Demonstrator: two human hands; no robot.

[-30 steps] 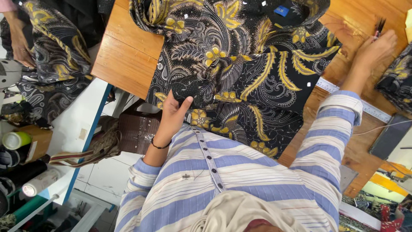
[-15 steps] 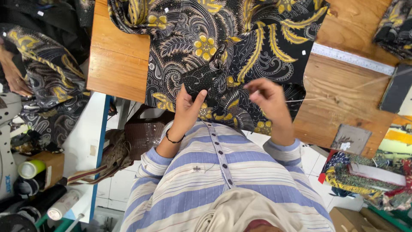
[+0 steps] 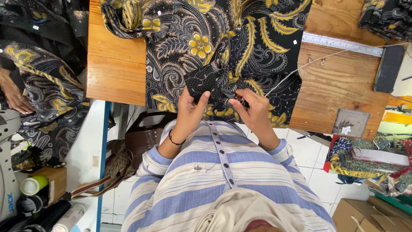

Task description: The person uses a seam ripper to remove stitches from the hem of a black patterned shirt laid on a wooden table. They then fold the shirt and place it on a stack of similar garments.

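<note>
Left hand (image 3: pixel 189 112) grips black dotted fabric piece (image 3: pixel 202 80), thumb on top, fingers pinched shut on it. Right hand (image 3: pixel 253 111) pinches small dark tool (image 3: pixel 234 95), likely snips, fingers narrow around it. Both at near edge of wooden table (image 3: pixel 116 68), over black batik cloth with yellow flowers (image 3: pixel 206 38). White thread (image 3: pixel 300 66) runs toward metal ruler (image 3: pixel 341 44).

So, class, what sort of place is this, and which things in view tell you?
Probably a tailoring or garment workshop: patterned black-and-gold fabric spread on a wooden table, a long metal ruler, and thread spools beside a sewing machine.
</note>
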